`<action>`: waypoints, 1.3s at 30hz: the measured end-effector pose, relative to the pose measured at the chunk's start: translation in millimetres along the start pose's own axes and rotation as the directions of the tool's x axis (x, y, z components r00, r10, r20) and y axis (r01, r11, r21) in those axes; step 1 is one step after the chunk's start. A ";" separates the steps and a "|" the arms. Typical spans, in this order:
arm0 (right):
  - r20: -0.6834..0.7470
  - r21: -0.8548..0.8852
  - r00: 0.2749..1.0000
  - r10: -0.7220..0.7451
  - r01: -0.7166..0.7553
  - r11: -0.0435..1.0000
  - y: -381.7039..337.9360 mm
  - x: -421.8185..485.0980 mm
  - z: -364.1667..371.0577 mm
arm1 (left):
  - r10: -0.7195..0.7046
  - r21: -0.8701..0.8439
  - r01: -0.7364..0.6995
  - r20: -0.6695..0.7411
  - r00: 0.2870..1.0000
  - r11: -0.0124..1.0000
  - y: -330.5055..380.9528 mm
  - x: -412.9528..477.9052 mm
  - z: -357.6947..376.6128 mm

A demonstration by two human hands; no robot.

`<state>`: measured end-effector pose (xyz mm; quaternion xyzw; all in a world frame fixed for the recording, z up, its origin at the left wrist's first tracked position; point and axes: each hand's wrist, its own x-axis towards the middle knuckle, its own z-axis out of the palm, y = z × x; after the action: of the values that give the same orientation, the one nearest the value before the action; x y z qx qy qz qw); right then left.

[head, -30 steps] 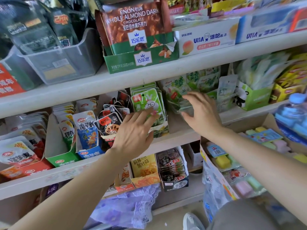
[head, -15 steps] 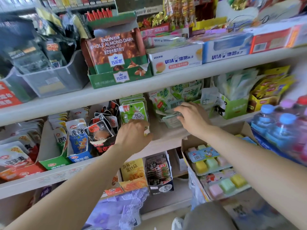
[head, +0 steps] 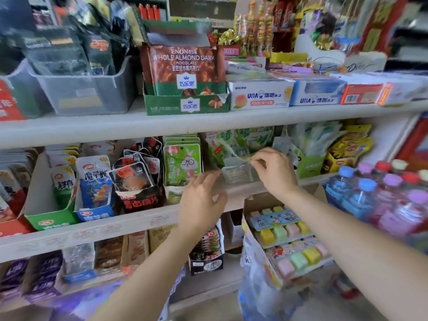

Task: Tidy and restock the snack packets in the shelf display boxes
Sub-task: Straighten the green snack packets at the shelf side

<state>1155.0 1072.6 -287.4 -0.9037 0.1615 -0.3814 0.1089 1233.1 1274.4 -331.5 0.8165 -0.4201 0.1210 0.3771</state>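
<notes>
Display box (head: 236, 176) rim in right fingers (head: 259, 162), left fingers (head: 209, 180) beside

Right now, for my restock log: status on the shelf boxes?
Left hand open, beside clear box. Right hand pinches its rim. Green rabbit packets stand left of it. Nothing in the way.

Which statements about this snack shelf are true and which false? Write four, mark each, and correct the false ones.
1. The almond chocolate box sits on the upper shelf. True.
2. The green rabbit packets stand right of the clear box. False: they stand left of it.
3. The right hand pinches a pale strip above the clear box. True.
4. The left hand grips the green rabbit packets. False: it is apart from them, fingers loose.
</notes>
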 end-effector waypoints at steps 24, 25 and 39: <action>-0.261 0.195 0.947 0.187 -0.138 0.971 17.1 -31.0 -1.5 | 0.130 0.191 -0.096 -0.174 0.976 0.977 -14.4 31.1 37.8; -0.241 0.207 0.951 0.192 -0.143 0.968 18.1 -31.5 -3.5 | 0.124 0.165 -0.095 -0.172 0.977 0.982 -13.9 30.9 34.7; -0.048 0.495 0.963 0.264 -0.207 0.844 36.0 0.8 -2.6 | -0.188 -0.474 0.077 -0.190 0.964 0.877 15.2 64.7 27.7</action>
<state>1146.1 1038.9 -296.6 -0.7973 0.1763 -0.4442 0.3688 1258.0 1210.6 -309.4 0.7104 -0.3330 0.0848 0.6142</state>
